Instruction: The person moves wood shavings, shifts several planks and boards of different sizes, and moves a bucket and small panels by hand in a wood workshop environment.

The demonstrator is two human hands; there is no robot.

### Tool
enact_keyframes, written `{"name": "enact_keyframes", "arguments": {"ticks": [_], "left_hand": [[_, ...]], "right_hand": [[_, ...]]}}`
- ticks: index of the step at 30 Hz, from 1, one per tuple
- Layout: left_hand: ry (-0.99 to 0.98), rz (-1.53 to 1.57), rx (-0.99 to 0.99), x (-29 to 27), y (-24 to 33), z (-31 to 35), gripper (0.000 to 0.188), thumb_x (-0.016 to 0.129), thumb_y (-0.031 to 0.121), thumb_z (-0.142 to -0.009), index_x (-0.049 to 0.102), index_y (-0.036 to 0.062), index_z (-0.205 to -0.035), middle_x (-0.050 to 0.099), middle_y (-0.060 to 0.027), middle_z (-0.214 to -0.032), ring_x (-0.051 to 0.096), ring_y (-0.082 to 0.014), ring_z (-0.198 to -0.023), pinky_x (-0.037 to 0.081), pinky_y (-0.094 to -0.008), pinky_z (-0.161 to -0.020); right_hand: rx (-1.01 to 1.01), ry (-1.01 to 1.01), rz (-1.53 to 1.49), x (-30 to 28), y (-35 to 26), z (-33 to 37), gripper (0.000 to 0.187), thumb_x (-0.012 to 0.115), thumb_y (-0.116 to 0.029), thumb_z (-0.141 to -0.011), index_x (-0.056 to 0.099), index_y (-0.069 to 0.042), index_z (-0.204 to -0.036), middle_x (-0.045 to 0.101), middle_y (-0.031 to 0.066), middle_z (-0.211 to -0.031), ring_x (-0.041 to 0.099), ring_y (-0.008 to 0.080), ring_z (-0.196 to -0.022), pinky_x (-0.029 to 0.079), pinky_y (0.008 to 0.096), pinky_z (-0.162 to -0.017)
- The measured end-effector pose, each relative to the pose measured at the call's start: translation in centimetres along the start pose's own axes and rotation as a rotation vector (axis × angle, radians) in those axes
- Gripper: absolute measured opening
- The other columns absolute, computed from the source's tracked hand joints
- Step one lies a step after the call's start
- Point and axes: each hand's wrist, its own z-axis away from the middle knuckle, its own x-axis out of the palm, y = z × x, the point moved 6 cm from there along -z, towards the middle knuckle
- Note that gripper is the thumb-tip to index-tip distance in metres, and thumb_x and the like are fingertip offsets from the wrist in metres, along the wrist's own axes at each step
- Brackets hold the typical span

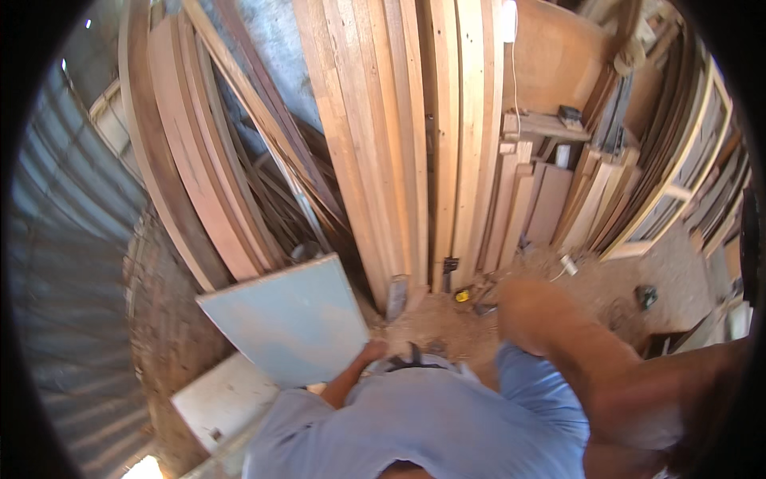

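Note:
My left hand (372, 351) is at the lower right edge of a flat, light blue board (291, 319), its fingers closed around that edge as far as this small, soft view shows. The board stands tilted to my left, over a white panel (227, 403) lying lower down. On the other side, my right arm (586, 351) is raised and bent, its elbow forward and its forearm coming back close to the camera. The right hand (658, 411) is a dark blur at the lower right, and its fingers cannot be made out.
Tall wooden planks (375, 144) lean upright ahead of me. A corrugated metal wall (72, 255) runs along the left. A yellow tape measure (462, 296) lies at the planks' feet on the dusty floor (431, 319). At the right stands a pale wooden frame (678, 193).

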Motion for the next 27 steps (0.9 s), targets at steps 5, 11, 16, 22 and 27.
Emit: {"name": "enact_keyframes", "arguments": {"ticks": [5, 11, 16, 22, 27], "left_hand": [[-0.413, -0.099, -0.329, -0.5, 0.0, 2.0, 0.034, 0.049, 0.032, -0.082, 0.068, 0.0030, -0.083, 0.065, -0.0203, -0.085, 0.064, -0.0324, -0.084, 0.050, -0.0412, -0.074], [-0.378, -0.108, -0.485, -0.3, -8.3, 9.0, 0.038, 0.054, 0.037, -0.075, 0.068, 0.0014, -0.077, 0.067, -0.0225, -0.090, 0.064, -0.0370, -0.088, 0.050, -0.0438, -0.074], [-0.562, -0.095, -0.438, 1.4, -7.0, 8.0, 0.039, 0.054, 0.037, -0.075, 0.068, 0.0010, -0.080, 0.067, -0.0233, -0.091, 0.064, -0.0379, -0.089, 0.050, -0.0441, -0.075], [-0.514, -0.220, -0.334, 1.2, -3.6, 0.9, 0.040, 0.054, 0.037, -0.076, 0.067, -0.0005, -0.084, 0.066, -0.0248, -0.089, 0.063, -0.0401, -0.086, 0.049, -0.0455, -0.074], [-0.564, 0.021, -0.112, 1.9, 9.4, -6.7, 0.026, 0.054, 0.026, -0.079, 0.062, 0.0019, -0.073, 0.062, -0.0126, -0.068, 0.059, -0.0272, -0.063, 0.044, -0.0395, -0.057]], "right_hand": [[0.077, -0.043, 0.227, 2.9, -2.6, 0.0, 0.021, 0.053, -0.020, -0.089, 0.061, -0.001, -0.094, 0.060, 0.0082, -0.081, 0.054, 0.0141, -0.072, 0.046, 0.0282, -0.067], [0.080, -0.064, 0.368, 4.4, -7.0, -0.4, 0.021, 0.053, -0.022, -0.090, 0.061, -0.002, -0.091, 0.059, 0.0066, -0.080, 0.053, 0.0132, -0.071, 0.046, 0.0271, -0.066], [0.085, -0.094, 0.479, 4.4, -9.4, 0.0, 0.021, 0.053, -0.023, -0.091, 0.060, -0.003, -0.089, 0.059, 0.0052, -0.079, 0.053, 0.0124, -0.071, 0.046, 0.0262, -0.066], [0.077, -0.087, 0.608, 0.5, -12.5, 0.8, 0.021, 0.053, -0.024, -0.092, 0.060, -0.004, -0.086, 0.058, 0.0035, -0.077, 0.052, 0.0114, -0.070, 0.046, 0.0251, -0.065], [0.376, 0.041, 0.880, -7.9, -12.5, 7.9, 0.022, 0.053, -0.025, -0.093, 0.060, -0.005, -0.084, 0.057, 0.0022, -0.076, 0.052, 0.0106, -0.069, 0.046, 0.0242, -0.065]]}}
